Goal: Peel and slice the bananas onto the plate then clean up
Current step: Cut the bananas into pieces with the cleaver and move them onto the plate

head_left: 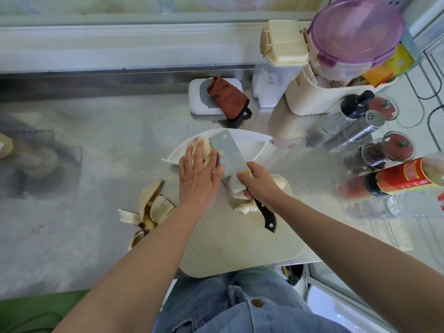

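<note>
right hand (260,186) clamps the cleaver (228,152), blade out over the plate (249,140); flat left hand (198,179) rests on slices (204,147) just left.

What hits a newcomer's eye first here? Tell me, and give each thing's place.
The broad cleaver stands out, gripped by the right hand and tilted over the white plate at centre, while the left hand rests straight-fingered on banana slices beside the blade. Left of the cutting board lies a heap of banana peels; a purple-lidded container sits top right.
</note>
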A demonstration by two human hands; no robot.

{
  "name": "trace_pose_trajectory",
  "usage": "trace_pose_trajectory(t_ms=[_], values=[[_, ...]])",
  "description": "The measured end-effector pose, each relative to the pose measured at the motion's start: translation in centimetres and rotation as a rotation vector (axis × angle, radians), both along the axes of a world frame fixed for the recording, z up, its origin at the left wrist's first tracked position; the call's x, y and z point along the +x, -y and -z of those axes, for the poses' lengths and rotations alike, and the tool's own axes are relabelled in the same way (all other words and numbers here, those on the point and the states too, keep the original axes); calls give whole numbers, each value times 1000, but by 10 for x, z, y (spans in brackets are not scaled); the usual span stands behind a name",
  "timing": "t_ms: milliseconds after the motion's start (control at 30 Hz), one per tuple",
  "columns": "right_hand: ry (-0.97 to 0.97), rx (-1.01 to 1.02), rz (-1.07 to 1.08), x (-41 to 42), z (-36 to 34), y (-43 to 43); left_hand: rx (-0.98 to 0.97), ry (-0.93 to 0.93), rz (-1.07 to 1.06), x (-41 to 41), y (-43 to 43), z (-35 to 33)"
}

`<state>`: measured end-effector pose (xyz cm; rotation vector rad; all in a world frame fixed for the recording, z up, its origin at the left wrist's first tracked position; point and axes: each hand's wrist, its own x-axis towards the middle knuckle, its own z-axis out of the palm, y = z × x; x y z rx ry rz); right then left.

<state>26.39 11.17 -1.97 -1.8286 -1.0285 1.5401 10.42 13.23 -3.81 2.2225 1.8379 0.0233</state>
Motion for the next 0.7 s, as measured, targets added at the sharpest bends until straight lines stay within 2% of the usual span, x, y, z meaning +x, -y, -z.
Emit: trace_pose_trajectory(t_ms=[200, 333, 433, 533, 700], values=[[21, 23, 36, 8, -4, 6, -55, 26, 8, -3, 1, -1], [66, 30, 46, 14, -4, 10, 9, 63, -3, -3, -1, -1], [88, 15, 52, 16, -2, 11, 10, 24, -60, -2, -9, -1], [60, 18, 67, 15, -3, 8, -13, 14, -11, -3, -12, 2], [65, 25, 70, 15, -3, 3, 163, 83, -26, -9, -12, -3]])
